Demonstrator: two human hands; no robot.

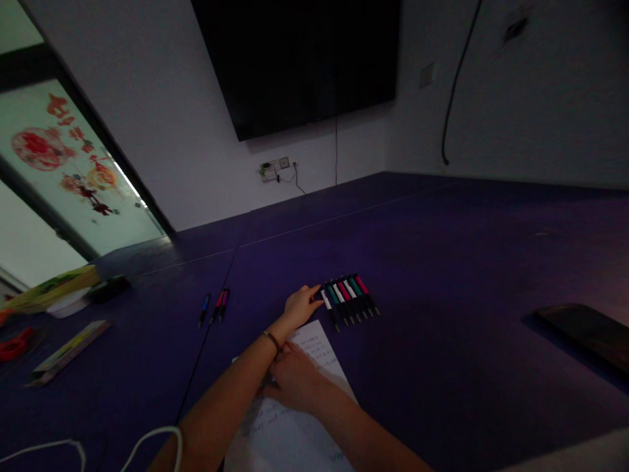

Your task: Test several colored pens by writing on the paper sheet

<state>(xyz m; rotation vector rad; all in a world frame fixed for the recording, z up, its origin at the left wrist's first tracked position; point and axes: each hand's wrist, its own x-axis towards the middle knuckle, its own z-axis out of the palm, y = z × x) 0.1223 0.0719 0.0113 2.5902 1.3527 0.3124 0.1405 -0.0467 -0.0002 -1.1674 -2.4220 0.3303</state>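
White cable (167, 430) loops at seven o'clock; right hand (301, 379) rests on paper (322, 347), grip unclear; left hand (301, 308), fingers narrowly parted, is by the pen row (350, 290), one o'clock from the paper.

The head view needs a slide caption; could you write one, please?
Left hand beside a row of pens, right hand on a handwritten sheet.

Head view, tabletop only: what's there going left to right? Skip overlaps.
Red object → long slim box → blue pen → pair of pink-and-black pens → left hand → row of pens → dark phone-like slab.
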